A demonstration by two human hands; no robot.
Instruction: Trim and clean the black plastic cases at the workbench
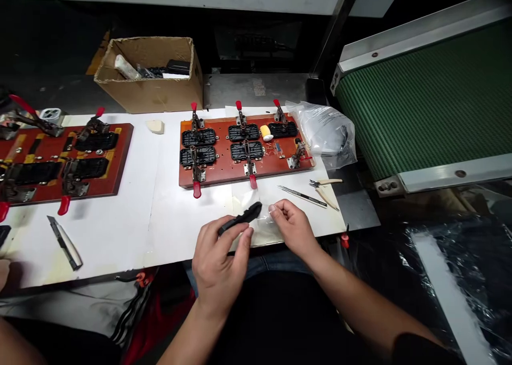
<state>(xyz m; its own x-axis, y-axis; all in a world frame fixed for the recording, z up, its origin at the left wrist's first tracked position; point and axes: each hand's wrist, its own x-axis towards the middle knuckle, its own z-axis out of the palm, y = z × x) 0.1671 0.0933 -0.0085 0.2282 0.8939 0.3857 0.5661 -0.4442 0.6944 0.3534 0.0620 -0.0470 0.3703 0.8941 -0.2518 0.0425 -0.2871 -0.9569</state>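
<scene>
My left hand (220, 253) grips a narrow black plastic part (242, 218) between thumb and fingers, over the table's front edge. Just right of it, my right hand (294, 224) pinches a piece of clear plastic film (266, 215), which reaches toward the part's tip; whether they touch I cannot tell. Beyond both hands lies a reddish-brown fixture board (220, 169) with red-handled toggle clamps and several black ribbed plastic parts (245, 151) on it. A yellow-and-white roundish piece (266, 133) rests among them.
A craft knife (302, 195) and nippers (326, 189) lie right of my hands. Clear bag (328, 133), green conveyor (432, 98) farther right. Cardboard box (152, 96) behind; second clamp board (120, 162) and another knife (64, 242) left. A person's arm (16, 343) shows lower left.
</scene>
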